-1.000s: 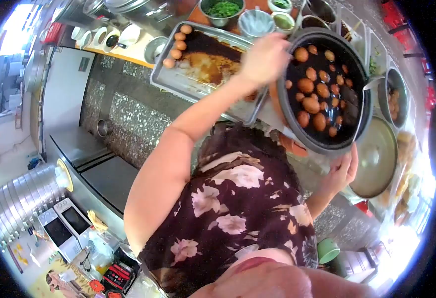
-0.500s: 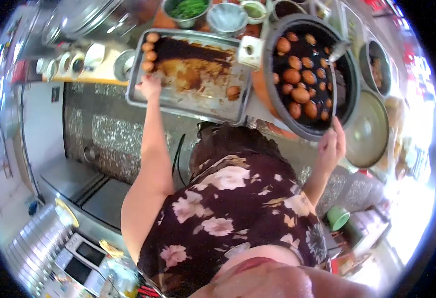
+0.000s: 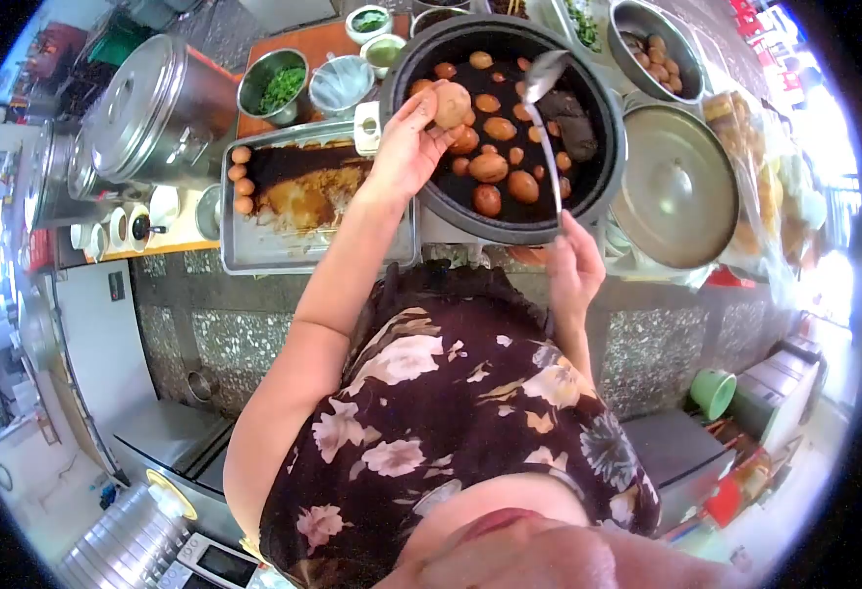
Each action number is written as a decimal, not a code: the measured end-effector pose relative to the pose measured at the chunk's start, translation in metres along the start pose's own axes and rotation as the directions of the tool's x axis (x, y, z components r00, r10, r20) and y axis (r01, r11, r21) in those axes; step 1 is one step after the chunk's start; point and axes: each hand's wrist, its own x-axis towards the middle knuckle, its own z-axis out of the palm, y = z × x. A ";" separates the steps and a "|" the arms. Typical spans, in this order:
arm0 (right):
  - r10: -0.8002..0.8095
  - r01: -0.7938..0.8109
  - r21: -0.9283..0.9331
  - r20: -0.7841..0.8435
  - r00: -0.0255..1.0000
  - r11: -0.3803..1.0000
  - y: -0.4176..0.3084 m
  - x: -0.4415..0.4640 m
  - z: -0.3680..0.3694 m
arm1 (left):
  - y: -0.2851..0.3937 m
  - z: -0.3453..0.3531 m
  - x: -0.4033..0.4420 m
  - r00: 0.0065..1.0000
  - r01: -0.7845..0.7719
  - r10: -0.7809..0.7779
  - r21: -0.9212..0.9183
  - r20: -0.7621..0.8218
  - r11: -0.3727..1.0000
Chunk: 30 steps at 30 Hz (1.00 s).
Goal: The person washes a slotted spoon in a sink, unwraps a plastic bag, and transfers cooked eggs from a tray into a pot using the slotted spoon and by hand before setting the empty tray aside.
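Over the near left rim of a big dark pot (image 3: pixel 608 196), my left hand (image 3: pixel 406 152) is closed around a brown egg (image 3: pixel 452 105). Dark liquid fills the pot, with several brown eggs floating and a dark lump at the right side. My right hand (image 3: pixel 573 263) grips the long handle of a metal ladle (image 3: pixel 546 74) at the pot's near edge; the ladle's bowl is over the far right part of the pot. To the left lies a metal tray (image 3: pixel 240 250), stained with brown liquid, with several eggs (image 3: pixel 241 180) lined up along its left side.
Behind the tray stand a metal bowl of chopped greens (image 3: pixel 282 88) and a bowl lined with clear plastic (image 3: pixel 341 83). A large round lid (image 3: pixel 676 187) lies right of the pot, below a metal pot holding eggs (image 3: pixel 657 54). Large steel pots (image 3: pixel 141 108) stand at far left.
My left hand has moved right from the tray's left side to the pot and now holds an egg. The egg at the tray's right end is gone. My view has shifted right.
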 end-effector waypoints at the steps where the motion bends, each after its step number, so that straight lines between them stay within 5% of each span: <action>1: 0.041 -0.033 0.097 -0.085 0.996 0.995 0.001 -0.002 -0.003 | -0.004 0.007 -0.002 0.999 0.038 -0.038 -0.001 -0.039 0.999; 3: 0.032 -0.016 -0.127 0.124 0.992 0.992 -0.002 0.004 -0.014 | -0.014 0.010 0.003 0.998 0.057 -0.057 0.021 -0.025 0.998; 5: 0.068 -0.067 -0.009 0.079 0.995 0.998 0.006 0.005 -0.021 | -0.020 0.010 0.012 0.998 0.063 -0.063 0.038 0.000 0.997; 7: 0.083 -0.087 0.083 0.048 0.995 0.993 0.007 0.006 -0.025 | -0.015 0.022 0.010 0.959 0.247 -0.229 -0.097 0.169 0.964; 12: 0.176 -0.190 0.111 0.125 0.976 0.976 0.006 0.004 -0.031 | -0.032 0.019 0.026 0.926 0.372 -0.377 -0.169 0.000 0.913; 15: 0.043 -0.043 0.026 0.023 0.999 0.999 0.010 -0.005 -0.032 | -0.030 0.028 0.019 0.898 0.426 -0.438 -0.327 0.040 0.844; 16: -0.025 0.034 -0.083 0.104 0.994 0.996 0.001 -0.004 -0.029 | -0.032 0.038 0.016 0.904 0.392 -0.419 -0.223 -0.089 0.892; 19: -0.107 0.154 -0.225 0.207 0.972 0.962 -0.006 -0.001 -0.031 | -0.023 0.026 0.026 0.951 0.310 -0.307 0.187 -0.043 0.932; 20: -0.145 0.164 -0.212 0.102 0.984 0.963 -0.010 0.001 -0.029 | -0.029 0.026 0.027 0.997 -0.007 0.060 0.750 -0.043 0.662; 21: -0.175 0.174 -0.190 0.012 0.984 0.966 -0.012 0.003 -0.024 | -0.034 0.004 0.047 0.923 -0.260 0.278 0.964 0.267 -0.065; 22: -0.156 0.152 -0.163 -0.011 0.988 0.975 -0.006 0.008 -0.024 | -0.027 0.019 0.041 0.883 -0.162 0.313 0.853 0.349 -0.495; 23: -0.131 0.126 -0.138 -0.031 0.991 0.982 -0.002 0.013 -0.027 | -0.031 0.007 0.058 0.903 -0.148 0.258 0.813 0.343 -0.563; 24: -0.115 0.113 -0.127 -0.005 0.993 0.985 0.000 0.017 -0.027 | -0.020 0.023 0.045 0.913 -0.003 0.372 0.914 0.168 -0.406; 27: -0.085 0.083 -0.110 -0.018 0.996 0.990 -0.002 0.021 -0.022 | 0.014 -0.002 0.030 0.745 -0.120 0.627 0.970 0.229 -0.212; 28: -0.071 0.070 -0.076 -0.019 0.997 0.995 -0.006 0.019 -0.018 | 0.029 -0.032 0.027 0.603 -0.176 0.731 0.947 0.318 -0.268; 29: -0.068 0.068 -0.052 -0.012 0.998 0.996 -0.011 0.018 -0.012 | 0.044 -0.069 0.020 0.561 -0.143 0.813 0.986 0.155 -0.089; 30: -0.053 0.052 -0.051 -0.020 0.998 0.997 -0.014 0.018 -0.008 | 0.060 -0.117 0.020 0.474 0.114 0.875 0.980 0.093 -0.166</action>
